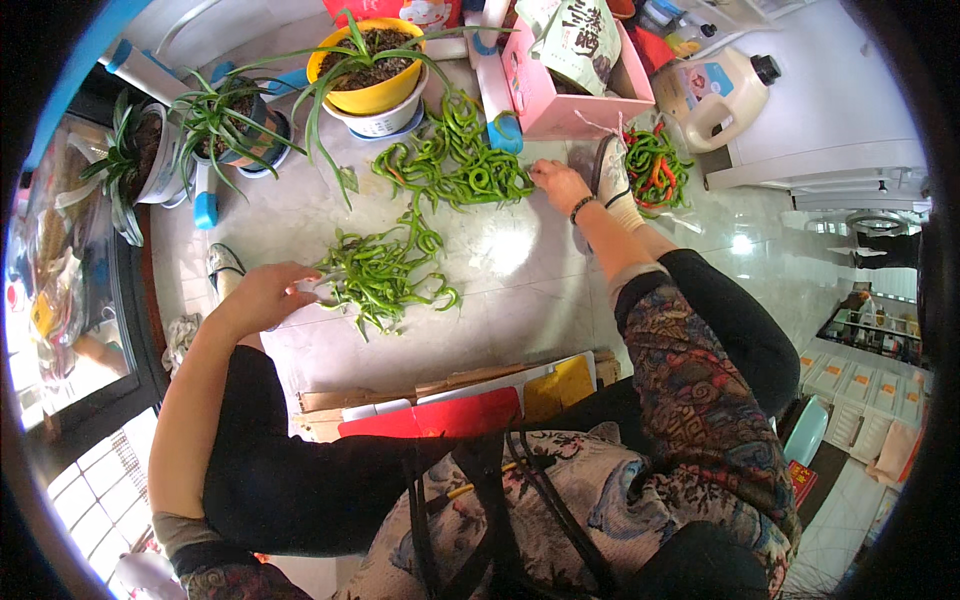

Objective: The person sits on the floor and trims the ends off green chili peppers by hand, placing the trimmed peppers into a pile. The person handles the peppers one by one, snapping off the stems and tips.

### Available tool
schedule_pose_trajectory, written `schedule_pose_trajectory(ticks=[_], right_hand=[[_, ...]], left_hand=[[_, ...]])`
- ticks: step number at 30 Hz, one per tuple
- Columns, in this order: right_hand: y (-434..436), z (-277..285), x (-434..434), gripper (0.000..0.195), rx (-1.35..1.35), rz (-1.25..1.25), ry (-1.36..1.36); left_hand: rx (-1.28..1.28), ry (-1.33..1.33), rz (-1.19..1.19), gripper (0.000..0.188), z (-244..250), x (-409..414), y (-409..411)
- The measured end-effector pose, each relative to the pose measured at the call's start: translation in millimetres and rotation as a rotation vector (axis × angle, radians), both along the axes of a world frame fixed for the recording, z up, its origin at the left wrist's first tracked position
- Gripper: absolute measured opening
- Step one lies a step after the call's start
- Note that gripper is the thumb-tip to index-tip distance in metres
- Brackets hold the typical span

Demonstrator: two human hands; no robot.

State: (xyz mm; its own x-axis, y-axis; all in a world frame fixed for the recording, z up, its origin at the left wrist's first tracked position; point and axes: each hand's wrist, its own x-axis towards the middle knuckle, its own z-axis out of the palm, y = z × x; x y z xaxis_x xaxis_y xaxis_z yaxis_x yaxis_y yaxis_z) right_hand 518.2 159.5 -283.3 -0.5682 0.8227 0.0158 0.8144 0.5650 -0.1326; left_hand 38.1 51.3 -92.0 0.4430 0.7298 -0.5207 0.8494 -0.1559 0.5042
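Green chili peppers lie in loose piles on the tiled floor. My left hand (274, 298) is at the left edge of the near pile (382, 274), thumb and fingers close together; whether a pepper is between them cannot be told. At the right end of the larger, farther pile (465, 161) is my right hand (556, 184), its fingertips at or just beside the peppers and partly hidden. A third pile of green and red peppers (658, 169) lies right of my right shoe (613, 169), seemingly on clear plastic.
Potted plants stand at the upper left, one in a yellow pot (367, 90). A pink box (559, 112) and a large beige jug (716, 94) stand at the upper right. Flattened cardboard (450, 379) lies near my legs. My left shoe (223, 266) is beside my left hand.
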Motion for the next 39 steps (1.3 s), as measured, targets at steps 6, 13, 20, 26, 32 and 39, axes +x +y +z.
schedule_pose_trajectory(ticks=[6, 13, 20, 26, 32, 39], right_hand=[[-46, -21, 1, 0.023, 0.023, -0.325, 0.25], [-102, -25, -39, 0.017, -0.148, -0.741, 0.578], [-139, -33, -98, 0.018, -0.213, -0.589, 0.443], [-112, -6, -58, 0.018, -0.512, -0.315, 0.267], [-106, 23, 4, 0.023, -0.306, -0.315, -0.295], [-152, 12, -23, 0.021, -0.337, -0.398, -0.439]], left_hand=[[0.029, -0.043, 0.042, 0.029, 4, -9, -3], [0.043, -0.057, 0.041, 0.029, 4, -20, -7], [-0.001, -0.069, 0.062, 0.032, 9, -17, -4], [0.022, -0.1, 0.051, 0.03, 6, -21, -4], [0.063, -0.068, 0.029, 0.03, 3, -22, -6], [0.081, -0.07, 0.002, 0.031, 7, -19, -8]])
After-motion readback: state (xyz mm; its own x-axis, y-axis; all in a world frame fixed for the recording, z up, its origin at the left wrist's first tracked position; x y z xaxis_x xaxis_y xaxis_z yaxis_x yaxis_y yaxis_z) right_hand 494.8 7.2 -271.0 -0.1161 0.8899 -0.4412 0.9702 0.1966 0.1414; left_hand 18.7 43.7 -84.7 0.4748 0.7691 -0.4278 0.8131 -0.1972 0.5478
